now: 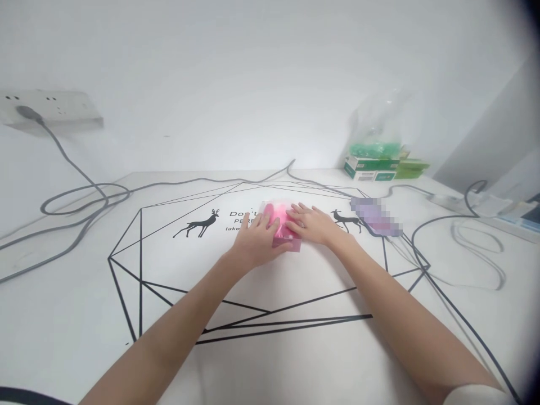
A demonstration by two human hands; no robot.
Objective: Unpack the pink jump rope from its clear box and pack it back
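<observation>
A small pink box-like item (282, 220) with a glossy, see-through look lies on the white table mat, partly covered by fingers. My left hand (258, 241) rests on its left and near side, fingers spread, the thumb along the near edge. From the right, my right hand (311, 223) lies over the item's right side with its fingers stretched out. Both hands touch it from above; neither is wrapped round it. What is inside the pink item is too blurred to make out.
Black deer and line drawings mark the mat (177, 264). To the right lies a blurred-out purple phone-like object (377, 216). Green-and-white boxes (371, 167) with a plastic bag (375, 126) stand at the back. Grey cables (169, 182) cross the table; a wall socket (54, 107) is at left.
</observation>
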